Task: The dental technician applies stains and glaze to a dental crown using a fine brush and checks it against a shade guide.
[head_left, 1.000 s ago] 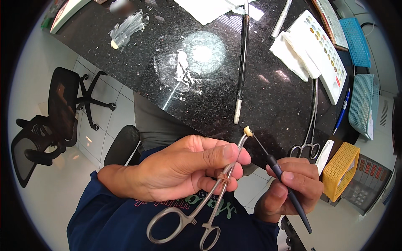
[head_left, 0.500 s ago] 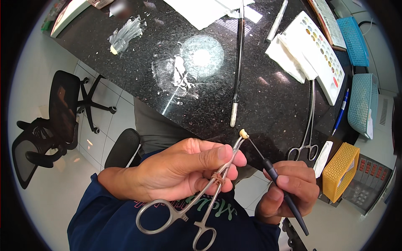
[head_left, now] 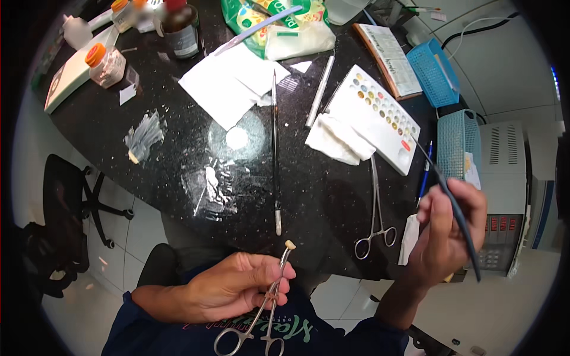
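My left hand (head_left: 234, 288) grips a steel hemostat (head_left: 259, 320) at mid-shank, its ring handles pointing down. A brownish band wraps the shanks, and the jaws pinch a small cream tooth crown (head_left: 290, 244) just beyond the table's near edge. At the right, my right hand (head_left: 448, 231) is closed round the dark handle of a fine-tipped brush (head_left: 458, 216). Its thin tip reaches the lower right end of a white palette (head_left: 349, 113) with rows of coloured wells; whether it touches is too small to tell. A folded white tissue (head_left: 338, 139) lies against the palette.
A long dark brush (head_left: 275, 148) lies across the black table (head_left: 320, 190). A second pair of ring-handled forceps (head_left: 374, 207) and a blue pen (head_left: 425, 172) rest near the right. Blue baskets (head_left: 458, 139) stand beyond. Bottles (head_left: 107, 65) and white paper (head_left: 219, 89) are farther back.
My right hand has carried the brush from the crown up and right to the palette. My left hand still holds the hemostat and crown. The view has shifted, showing more of the far table.
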Motion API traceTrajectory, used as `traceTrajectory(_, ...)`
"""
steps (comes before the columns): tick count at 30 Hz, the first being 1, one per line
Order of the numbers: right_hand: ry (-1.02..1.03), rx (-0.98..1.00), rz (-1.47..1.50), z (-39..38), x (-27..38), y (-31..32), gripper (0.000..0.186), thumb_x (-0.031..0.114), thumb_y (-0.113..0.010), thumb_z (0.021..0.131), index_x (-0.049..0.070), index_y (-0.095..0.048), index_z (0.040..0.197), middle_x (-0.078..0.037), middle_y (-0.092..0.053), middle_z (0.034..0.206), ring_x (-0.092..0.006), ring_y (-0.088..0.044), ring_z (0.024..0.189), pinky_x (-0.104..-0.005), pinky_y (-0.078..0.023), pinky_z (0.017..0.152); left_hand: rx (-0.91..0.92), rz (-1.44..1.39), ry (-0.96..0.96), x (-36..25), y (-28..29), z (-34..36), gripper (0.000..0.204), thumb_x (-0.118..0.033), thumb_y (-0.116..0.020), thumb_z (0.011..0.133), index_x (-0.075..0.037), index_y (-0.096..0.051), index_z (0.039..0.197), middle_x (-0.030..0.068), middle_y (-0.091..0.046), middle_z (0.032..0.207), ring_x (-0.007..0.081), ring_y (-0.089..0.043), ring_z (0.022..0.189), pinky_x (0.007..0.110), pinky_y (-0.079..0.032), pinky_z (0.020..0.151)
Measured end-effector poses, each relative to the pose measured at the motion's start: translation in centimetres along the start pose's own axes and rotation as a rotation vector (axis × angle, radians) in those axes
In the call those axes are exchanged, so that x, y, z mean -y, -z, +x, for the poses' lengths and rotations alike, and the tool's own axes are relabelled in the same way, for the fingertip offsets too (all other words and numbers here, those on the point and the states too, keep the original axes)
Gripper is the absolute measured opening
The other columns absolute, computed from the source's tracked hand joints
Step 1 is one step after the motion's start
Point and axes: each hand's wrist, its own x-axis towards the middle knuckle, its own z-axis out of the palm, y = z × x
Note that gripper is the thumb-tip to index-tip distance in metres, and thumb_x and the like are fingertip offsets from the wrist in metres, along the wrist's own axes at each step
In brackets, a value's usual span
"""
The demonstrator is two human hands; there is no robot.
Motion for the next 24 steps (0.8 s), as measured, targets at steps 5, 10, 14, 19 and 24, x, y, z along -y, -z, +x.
traceTrajectory(5, -0.110, 0.076, 0.064, 4.3, -2.5, -3.0, 0.009, -0.001, -0.056, 0.086, -0.007, -0.052, 0.092, -0.013, -0.060, 0.082, -0.0181, -0.066, 0.075, -0.0256, -0.056, 0.070, 0.014, 0.026, 0.097, -0.6, 0.0, 0.1, 0.030, -0.021, -0.058, 0.091, 0.002, -0.057, 0.110, 0.0080, -0.063, 0.092, 0.0154, -0.063, 0.086, 0.026, -0.052, 0.077)
traceTrajectory(10, -0.080, 0.151, -0.050, 5.8, -4.6, -4.0, 0.008, 0.000, -0.057, 0.086, -0.004, -0.051, 0.089, -0.011, -0.059, 0.079, -0.0174, -0.066, 0.079, -0.0253, -0.055, 0.071, 0.011, 0.027, 0.188, -1.2, 0.3, 0.4, 0.033, -0.022, -0.057, 0.091, 0.002, -0.055, 0.113, 0.0079, -0.063, 0.093, 0.0151, -0.062, 0.086, 0.027, -0.052, 0.078)
traceTrajectory(14, 0.004, -0.032, -0.110, 6.9, -4.0, -1.5, 0.007, 0.002, -0.055, 0.088, -0.004, -0.051, 0.090, -0.014, -0.061, 0.081, -0.0163, -0.065, 0.075, -0.0253, -0.055, 0.070, 0.035, -0.004, 0.200, -1.5, 0.4, 0.2, 0.033, -0.022, -0.057, 0.091, 0.003, -0.054, 0.113, 0.0087, -0.063, 0.093, 0.0153, -0.062, 0.086, 0.027, -0.052, 0.078)
traceTrajectory(19, -0.137, -0.131, -0.219, 5.8, -5.3, 0.9, 0.018, 0.007, -0.057, 0.090, -0.006, -0.057, 0.103, -0.011, -0.063, 0.082, -0.0126, -0.063, 0.075, -0.0224, -0.053, 0.066, 0.001, -0.081, 0.201, -1.5, 0.6, 0.1, 0.020, -0.015, -0.055, 0.091, 0.003, -0.059, 0.099, 0.0118, -0.062, 0.088, 0.0204, -0.061, 0.082, 0.029, -0.053, 0.076)
traceTrajectory(24, -0.155, -0.187, -0.197, 4.0, -6.5, 1.8, 0.017, 0.009, -0.058, 0.090, -0.004, -0.058, 0.100, -0.009, -0.063, 0.081, -0.0093, -0.061, 0.070, -0.0188, -0.049, 0.058, -0.026, -0.102, 0.210, -1.6, 0.6, 0.0, 0.021, -0.015, -0.054, 0.092, 0.004, -0.059, 0.099, 0.0117, -0.061, 0.089, 0.0199, -0.061, 0.081, 0.029, -0.054, 0.075)
